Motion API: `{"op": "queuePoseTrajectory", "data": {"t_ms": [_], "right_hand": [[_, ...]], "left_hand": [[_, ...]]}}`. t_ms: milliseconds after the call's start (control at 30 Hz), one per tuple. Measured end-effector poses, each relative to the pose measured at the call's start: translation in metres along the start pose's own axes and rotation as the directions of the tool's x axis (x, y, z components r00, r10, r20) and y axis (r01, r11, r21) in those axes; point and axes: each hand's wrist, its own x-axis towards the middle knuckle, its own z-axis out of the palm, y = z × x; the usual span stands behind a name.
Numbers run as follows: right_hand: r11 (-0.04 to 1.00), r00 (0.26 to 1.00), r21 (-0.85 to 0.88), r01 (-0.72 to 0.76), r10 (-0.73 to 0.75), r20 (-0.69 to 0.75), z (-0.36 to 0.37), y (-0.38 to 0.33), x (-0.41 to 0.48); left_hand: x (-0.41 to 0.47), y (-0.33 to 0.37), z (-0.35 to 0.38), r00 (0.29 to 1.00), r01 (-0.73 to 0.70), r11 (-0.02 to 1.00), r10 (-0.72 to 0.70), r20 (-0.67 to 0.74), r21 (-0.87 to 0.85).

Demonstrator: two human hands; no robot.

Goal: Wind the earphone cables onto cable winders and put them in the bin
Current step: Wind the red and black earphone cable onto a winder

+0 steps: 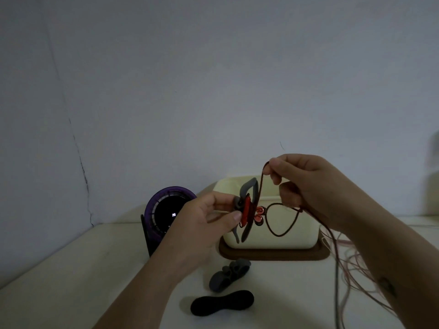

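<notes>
The winding step is under way, by my reading. The left hand (206, 217) holds a grey cable winder (249, 186) up in front of the cream bin (285, 243), its fingers (235, 216) pinching the winder at the middle, where several turns of the dark red earphone cable (280, 233) already sit. The right hand (306, 184) is raised above and to the right, thumb and forefinger pinching the same cable so that a strand runs taut up from the winder. The other fingers are curled, and more cable trails down past the wrist. A slack loop hangs in front of the bin wall, and the two earbuds (260, 216) dangle just beside the winder. On the tabletop (71, 269) a second grey winder (229, 274) and a black winder (222, 302) lie near the bin, and a tangle of thin cables (344, 269) lies at the right. The next move likely calls for carrying the pinched strand round the winder's waist under light tension, then taking up the slack loop before closing the flaps.
</notes>
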Motion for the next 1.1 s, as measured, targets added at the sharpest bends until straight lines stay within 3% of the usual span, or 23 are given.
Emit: {"op": "queuePoseTrajectory", "data": {"t_ms": [167,333,467,633,800,933,1100], "right_hand": [[0.907,0.983,-0.389,0.159,-0.181,-0.02,0.003,-0.006,-0.005],[0.904,0.973,-0.39,0.175,-0.219,-0.07,0.0,-0.002,-0.002],[0.946,0.992,-0.306,0.103,-0.118,-0.033,0.009,0.019,0.002],[0.821,0.975,-0.536,0.197,-0.11,0.191,0.037,0.035,-0.003],[0.74,0.932,-0.595,0.312,-0.116,0.344,0.047,0.024,-0.012],[0.672,0.909,-0.643,0.368,-0.114,0.401,0.047,0.011,-0.017],[0.692,0.907,-0.625,0.362,-0.106,0.409,0.042,-0.01,-0.026]], "left_hand": [[-0.003,0.004,-0.006,0.994,0.065,0.998,-0.067,0.084,0.016],[-0.006,0.011,-0.006,0.99,0.087,0.99,-0.074,0.119,-0.111],[-0.009,0.025,-0.001,0.985,0.11,0.906,-0.043,0.169,-0.408],[-0.001,0.026,-0.005,0.995,0.048,0.726,-0.091,-0.027,-0.686],[0.005,0.017,-0.013,0.947,-0.002,0.616,-0.252,-0.2,-0.788],[0.008,0.011,-0.014,0.907,-0.016,0.589,-0.332,-0.26,-0.808],[0.01,0.003,-0.019,0.897,0.003,0.648,-0.338,-0.285,-0.761]]}}
